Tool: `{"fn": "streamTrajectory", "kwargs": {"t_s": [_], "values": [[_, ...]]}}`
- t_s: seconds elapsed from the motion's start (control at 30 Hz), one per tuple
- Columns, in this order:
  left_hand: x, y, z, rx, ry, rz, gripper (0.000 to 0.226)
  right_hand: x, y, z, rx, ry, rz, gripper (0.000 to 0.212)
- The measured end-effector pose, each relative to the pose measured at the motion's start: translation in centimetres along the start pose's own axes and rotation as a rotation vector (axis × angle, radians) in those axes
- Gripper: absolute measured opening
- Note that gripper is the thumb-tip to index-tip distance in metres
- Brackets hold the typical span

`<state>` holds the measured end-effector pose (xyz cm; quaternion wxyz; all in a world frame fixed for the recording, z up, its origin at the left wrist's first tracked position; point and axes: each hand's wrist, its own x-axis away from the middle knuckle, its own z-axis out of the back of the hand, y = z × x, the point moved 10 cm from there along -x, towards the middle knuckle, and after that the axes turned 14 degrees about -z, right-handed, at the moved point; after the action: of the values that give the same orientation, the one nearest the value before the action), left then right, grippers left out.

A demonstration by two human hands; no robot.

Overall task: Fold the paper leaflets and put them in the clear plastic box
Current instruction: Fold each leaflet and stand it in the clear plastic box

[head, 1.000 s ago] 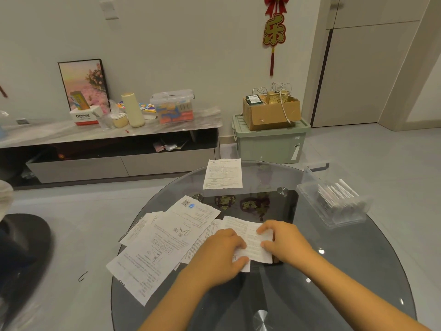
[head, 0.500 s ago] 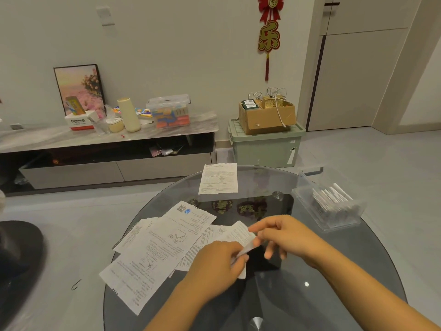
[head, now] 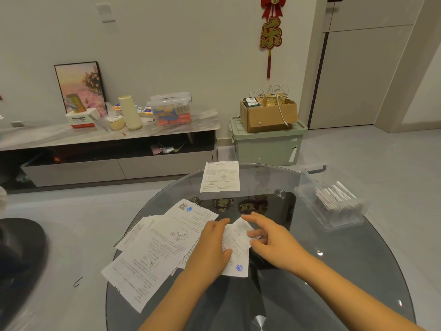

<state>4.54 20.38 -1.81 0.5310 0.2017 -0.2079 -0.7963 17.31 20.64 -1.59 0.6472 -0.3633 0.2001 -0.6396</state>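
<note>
Lying on the round glass table between my two hands is the leaflet I am working on, part-folded, its upper corner lifted off the glass and a blue round logo showing at its lower end. My left hand rests on the leaflet's left side, fingers fairly straight, thumb laid along the paper. My right hand has its fingers spread and lightly bent, the fingertips touching the right edge; whether they pinch the paper I cannot tell. Just left of it lies a loose spread of unfolded leaflets, overlapping one another. A single sheet sits apart at the far rim. The clear plastic box stands at the table's right edge, folded leaflets stacked on edge inside.
</note>
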Motion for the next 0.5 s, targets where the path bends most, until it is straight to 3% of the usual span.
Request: {"fn": "streamTrajectory", "kwargs": {"t_s": [0.13,0.27,0.5], "values": [[-0.1,-0.6,0.1,-0.052,-0.011,0.000,0.056,0.4,-0.4,-1.4,0.212,-0.054,0.051,0.040],[0.0,-0.7,0.0,-0.007,-0.005,0.008,0.042,1.0,-0.6,-2.4,0.432,-0.079,0.068,0.050],[0.5,0.2,-0.8,0.018,-0.062,-0.023,0.037,1.0,-0.6,-1.8,0.502,-0.080,0.107,0.036]]}}
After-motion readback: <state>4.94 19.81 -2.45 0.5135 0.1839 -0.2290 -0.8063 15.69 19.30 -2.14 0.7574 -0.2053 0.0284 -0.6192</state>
